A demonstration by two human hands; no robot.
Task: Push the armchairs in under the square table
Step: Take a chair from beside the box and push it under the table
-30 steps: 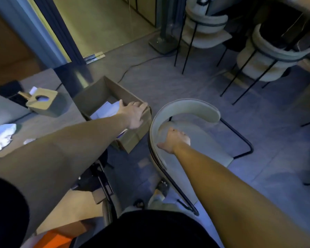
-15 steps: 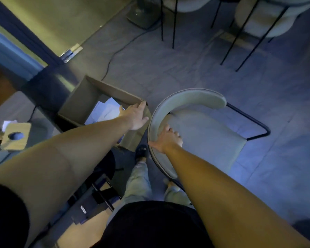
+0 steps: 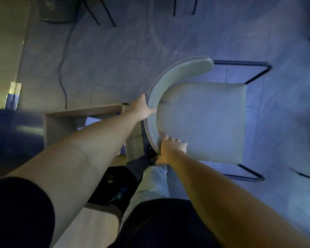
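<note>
Head view: armchair (image 3: 200, 120) is being gripped at its curved backrest, left hand (image 3: 141, 109) and right hand (image 3: 172, 149) both curled over the rim, presumably for steering; square table not visible, cardboard box (image 3: 64, 122) just beside it

Both arms reach forward, left hand (image 3: 141, 109) and right hand (image 3: 172, 149) each in a closed grip.

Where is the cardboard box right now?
In the head view, the cardboard box sits on the floor at centre-left, just left of the armchair's curved back, partly hidden behind the person's left arm, whose left hand is on that back.
</note>
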